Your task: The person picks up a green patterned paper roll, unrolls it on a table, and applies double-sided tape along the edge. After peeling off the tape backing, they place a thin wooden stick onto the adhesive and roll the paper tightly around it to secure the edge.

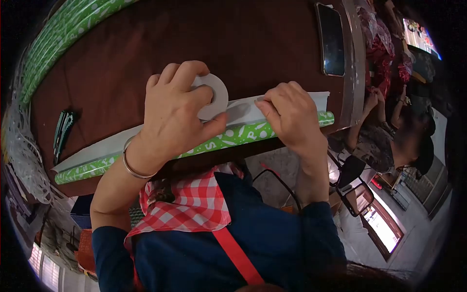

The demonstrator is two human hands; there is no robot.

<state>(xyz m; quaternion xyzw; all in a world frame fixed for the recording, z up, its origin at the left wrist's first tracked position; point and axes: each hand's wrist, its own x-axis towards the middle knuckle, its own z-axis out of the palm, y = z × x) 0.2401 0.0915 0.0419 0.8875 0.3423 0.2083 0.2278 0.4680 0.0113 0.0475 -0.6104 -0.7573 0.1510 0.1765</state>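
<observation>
A green wrapping paper roll (233, 137) with white printed shapes lies across the table's near side, its white inner side (318, 100) showing along the far edge. My left hand (177, 107) is closed around a roll of white tape (220, 95), with fingers through the core, just above the paper. My right hand (292, 109) pinches at the paper's white edge, fingertips and thumb pressed together. Whether a piece of tape is between them is too small to make out.
On the brown table (253, 34) lie a phone (331, 41) at the far right and a box cutter (63, 131) at the left. More green rolls (58, 41) rest at the far left beside clear plastic strips (24, 141). Another person (384, 141) sits at the right.
</observation>
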